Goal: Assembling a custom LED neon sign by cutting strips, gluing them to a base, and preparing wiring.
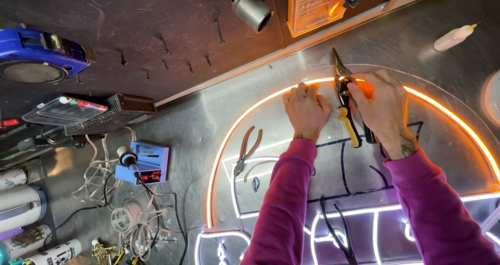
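My right hand (383,109) grips a pair of snips (345,96) with yellow and black handles, their blades pointing at the glowing orange light strip (250,111) along the top of an arched clear panel (448,140). My left hand (305,109) presses flat on the panel just left of the snips, fingers against the strip. Both sleeves are magenta. Small pliers (247,150) with brown handles lie on the panel to the left of my left arm.
A blue soldering station (148,163) with tangled wires sits at the left. A metal power supply (112,114), a blue tape dispenser (39,57), an orange drawer box (312,4), a glue bottle (453,37) and spray cans (23,207) surround the metal bench.
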